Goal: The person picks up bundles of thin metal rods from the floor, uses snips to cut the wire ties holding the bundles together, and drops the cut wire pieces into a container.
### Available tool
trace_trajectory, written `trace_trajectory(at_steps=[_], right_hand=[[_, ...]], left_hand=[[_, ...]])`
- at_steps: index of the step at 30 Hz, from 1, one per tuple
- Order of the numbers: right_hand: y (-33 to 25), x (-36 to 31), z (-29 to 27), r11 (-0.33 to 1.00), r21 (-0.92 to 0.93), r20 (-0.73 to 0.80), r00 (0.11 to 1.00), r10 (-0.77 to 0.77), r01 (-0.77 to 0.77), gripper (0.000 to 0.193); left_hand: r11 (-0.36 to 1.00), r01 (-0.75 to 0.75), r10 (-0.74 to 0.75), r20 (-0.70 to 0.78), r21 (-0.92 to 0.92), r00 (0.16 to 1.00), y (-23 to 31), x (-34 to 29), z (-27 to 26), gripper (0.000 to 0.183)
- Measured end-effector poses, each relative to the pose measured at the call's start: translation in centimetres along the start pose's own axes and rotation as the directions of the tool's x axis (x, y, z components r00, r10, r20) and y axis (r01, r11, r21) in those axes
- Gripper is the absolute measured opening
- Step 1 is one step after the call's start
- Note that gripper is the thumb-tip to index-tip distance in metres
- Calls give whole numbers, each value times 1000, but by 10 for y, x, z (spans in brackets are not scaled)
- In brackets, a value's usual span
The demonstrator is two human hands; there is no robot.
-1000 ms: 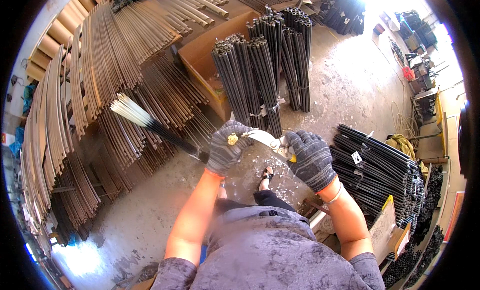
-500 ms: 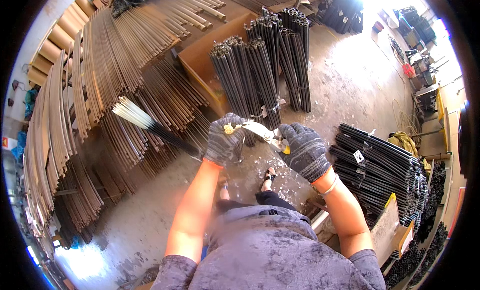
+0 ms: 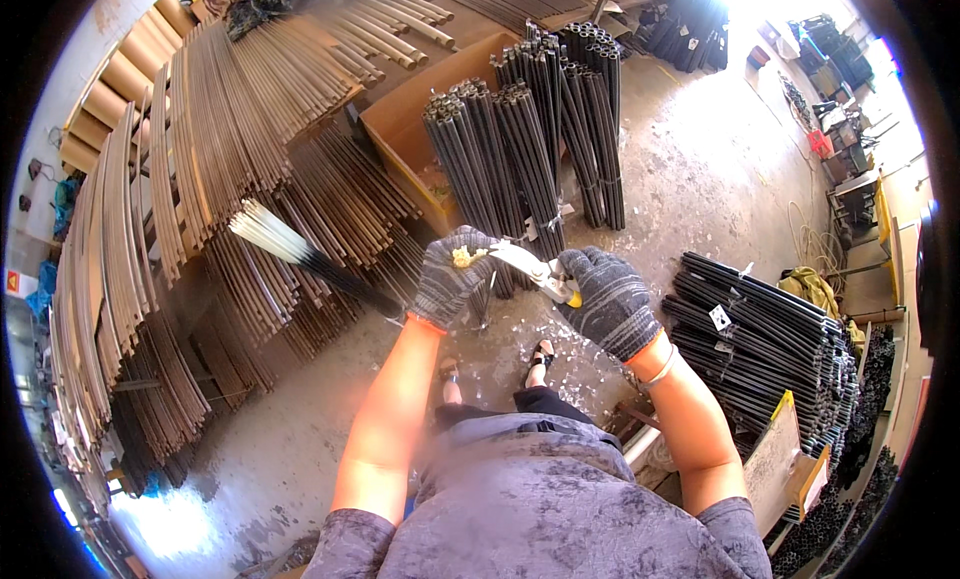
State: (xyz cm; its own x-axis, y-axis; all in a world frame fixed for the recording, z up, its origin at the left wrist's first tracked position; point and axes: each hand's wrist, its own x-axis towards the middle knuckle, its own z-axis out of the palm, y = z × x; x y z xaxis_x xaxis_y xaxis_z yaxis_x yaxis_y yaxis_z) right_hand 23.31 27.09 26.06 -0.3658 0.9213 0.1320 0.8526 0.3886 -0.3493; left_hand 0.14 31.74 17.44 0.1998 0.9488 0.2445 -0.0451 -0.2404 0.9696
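My left hand [image 3: 447, 284], in a dark grey knit glove, is closed around a bundle of thin rods [image 3: 315, 259]. The rods are black near the wrist and white at the far left end. A yellowish clump [image 3: 467, 256] shows at the top of the fist; whether it is the bundle's other end I cannot tell. My right hand [image 3: 606, 297], gloved alike, is closed on a white hand tool with a yellow part [image 3: 540, 271]. It looks like a cutter, and its pale curved end reaches to the left fingers.
Long brown tubes [image 3: 235, 109] lie on racks at the left. Black tube bundles [image 3: 500, 159] stand ahead beside an open brown box [image 3: 400, 119]. A stack of black rods [image 3: 750, 319] lies at the right, near a wooden board [image 3: 775, 459]. White scraps litter the floor [image 3: 590, 379].
Hands, rod bundle and tool keep almost the same pose. The view has shifted very slightly, so the surroundings sit a little lower and to the right.
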Motion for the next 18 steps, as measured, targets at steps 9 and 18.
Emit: trace_trajectory(at_steps=[9,18], right_hand=[[8,1,2,995,20,75,992,99,-101,30],[6,12,-9,969,-230,-18,995,-102,95,52]], left_hand=[[977,166,-175,-59,-135,983,5,6,8,19],[986,44,-52,-42,-162,998,-9,4,5,18]])
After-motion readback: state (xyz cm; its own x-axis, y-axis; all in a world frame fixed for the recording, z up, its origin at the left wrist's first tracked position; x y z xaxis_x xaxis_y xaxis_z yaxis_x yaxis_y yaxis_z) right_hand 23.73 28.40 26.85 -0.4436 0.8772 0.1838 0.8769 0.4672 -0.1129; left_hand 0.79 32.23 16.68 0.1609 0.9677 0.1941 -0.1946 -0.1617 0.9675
